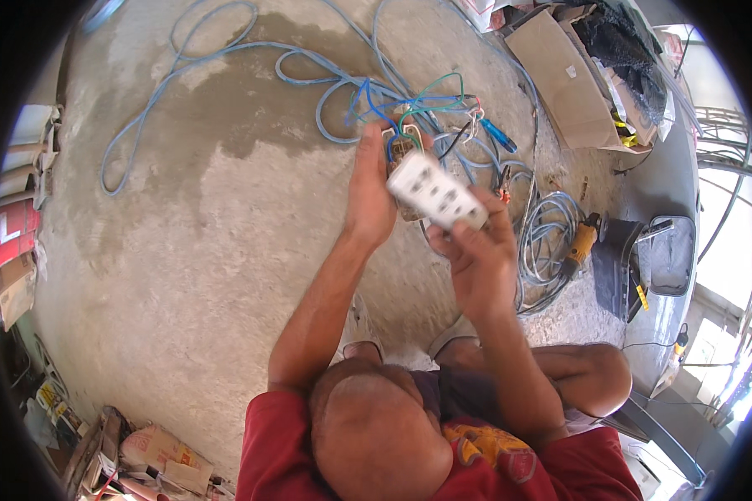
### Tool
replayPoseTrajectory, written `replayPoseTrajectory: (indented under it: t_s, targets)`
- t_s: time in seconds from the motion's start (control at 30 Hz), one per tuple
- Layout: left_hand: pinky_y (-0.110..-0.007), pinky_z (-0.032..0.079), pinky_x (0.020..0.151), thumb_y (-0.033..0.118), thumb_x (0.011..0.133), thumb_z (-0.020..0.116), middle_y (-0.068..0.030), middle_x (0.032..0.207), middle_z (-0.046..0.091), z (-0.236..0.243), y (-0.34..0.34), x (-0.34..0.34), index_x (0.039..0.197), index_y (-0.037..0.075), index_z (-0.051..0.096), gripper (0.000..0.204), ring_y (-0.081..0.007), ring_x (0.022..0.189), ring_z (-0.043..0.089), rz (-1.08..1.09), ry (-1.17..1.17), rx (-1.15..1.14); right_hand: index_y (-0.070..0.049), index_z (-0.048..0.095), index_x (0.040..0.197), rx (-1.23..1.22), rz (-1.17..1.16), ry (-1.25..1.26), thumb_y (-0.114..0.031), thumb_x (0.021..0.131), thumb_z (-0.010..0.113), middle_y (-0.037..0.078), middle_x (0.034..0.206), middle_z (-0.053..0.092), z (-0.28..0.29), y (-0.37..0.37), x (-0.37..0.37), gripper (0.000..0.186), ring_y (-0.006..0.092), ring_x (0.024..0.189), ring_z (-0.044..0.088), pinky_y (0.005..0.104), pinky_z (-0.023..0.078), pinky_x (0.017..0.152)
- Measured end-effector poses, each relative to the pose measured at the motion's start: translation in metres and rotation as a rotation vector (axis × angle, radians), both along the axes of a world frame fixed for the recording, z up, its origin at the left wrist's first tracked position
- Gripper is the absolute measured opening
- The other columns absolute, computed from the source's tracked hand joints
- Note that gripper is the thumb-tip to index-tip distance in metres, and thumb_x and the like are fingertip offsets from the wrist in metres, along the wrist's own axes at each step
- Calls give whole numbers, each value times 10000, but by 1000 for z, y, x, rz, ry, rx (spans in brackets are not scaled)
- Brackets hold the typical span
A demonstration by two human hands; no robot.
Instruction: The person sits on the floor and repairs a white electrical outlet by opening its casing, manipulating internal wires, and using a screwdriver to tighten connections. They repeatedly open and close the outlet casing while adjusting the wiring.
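My left hand (pixel 373 188) is closed around the side of an open electrical outlet box (pixel 402 149), whose wired inside shows at the upper end. Blue and green wires (pixel 409 108) come out of it and fan upward. In my right hand (pixel 483 263), between thumb and fingers, is a white socket faceplate (pixel 437 190) with several outlet holes. The plate is tilted and a bit blurred, and it covers the lower part of the box. Whether the two touch cannot be made out. A blue screwdriver (pixel 499 136) lies on the floor just right of the wires.
Long blue-grey cable (pixel 309 82) loops over the partly damp concrete floor (pixel 200 217). Pliers (pixel 504 182), a coiled cable (pixel 551 238), a yellow angle grinder (pixel 582 245) and a dark open toolbox (pixel 618 275) lie to the right. A cardboard box (pixel 547 79) stands far right.
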State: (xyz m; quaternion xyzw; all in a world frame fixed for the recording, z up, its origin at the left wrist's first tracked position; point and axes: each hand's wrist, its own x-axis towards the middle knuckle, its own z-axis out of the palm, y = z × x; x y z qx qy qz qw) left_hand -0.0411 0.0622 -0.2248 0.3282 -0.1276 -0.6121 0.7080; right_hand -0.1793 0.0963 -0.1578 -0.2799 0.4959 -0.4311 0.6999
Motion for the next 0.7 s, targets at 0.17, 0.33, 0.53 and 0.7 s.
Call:
replayPoseTrajectory:
  t_s: [0.17,0.33,0.53,0.7]
  targets:
    - [-350,550,708,531,1003,385,-142,1029,626,-6,-2,0,1183,82,492,495,-239,839,651,-16,214,-52,9,439,1280,-229,198,514,-18,786,766,161,1073,605,-15,43,8,593,195,858,663,293,579,738]
    - [-353,523,811,538,1019,307,-130,1057,613,2,0,3,1217,62,456,538,-224,939,626,20,56,-50,23,493,1224,-552,211,829,-19,764,797,109,1099,571,-23,25,-1,553,183,951,627,310,559,792]
    - [-352,492,894,626,999,259,-86,1071,587,14,-2,-11,1248,67,435,636,-185,1011,585,38,-24,-11,-22,582,1116,-802,72,974,-95,677,863,114,1023,544,-28,-3,8,526,243,912,569,350,491,740]
    - [-350,516,843,637,992,236,-115,1087,591,5,0,-18,1263,40,424,682,-196,979,599,-26,-60,-76,-15,599,1083,-866,96,1145,-122,678,875,93,984,542,-31,-3,13,502,223,894,574,347,488,690]
